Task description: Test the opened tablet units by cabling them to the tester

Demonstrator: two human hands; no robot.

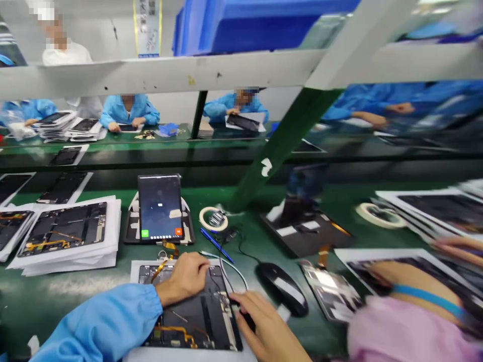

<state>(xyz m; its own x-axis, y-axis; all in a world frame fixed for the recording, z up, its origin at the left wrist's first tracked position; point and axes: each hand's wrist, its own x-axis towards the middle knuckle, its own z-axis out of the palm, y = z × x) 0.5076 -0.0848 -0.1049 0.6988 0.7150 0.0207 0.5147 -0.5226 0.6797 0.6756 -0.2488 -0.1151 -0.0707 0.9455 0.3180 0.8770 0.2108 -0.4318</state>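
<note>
Through the head camera I look down on a green workbench (75, 294). The person's left hand (183, 276), in a blue sleeve (105, 322), lies on an opened tablet (196, 314) set on a white sheet, with its circuit parts and an orange flex cable (177, 329) exposed. The left fingers (192, 266) sit close together on the tablet's upper half; I cannot tell whether they pinch anything. The right hand (266, 322) comes in from the lower right, its fingers (245, 302) loosely spread, tips at the tablet's right edge, hold unclear. Just beyond lie a lit tablet (160, 207) on a black stand (130, 234), a tape roll (213, 218), a blue pen (217, 245) and a black computer mouse (283, 289). Opened tablets stacked on white sheets (64, 231) lie to the left. Another person's pink garment (400, 332) fills the lower right.
</note>
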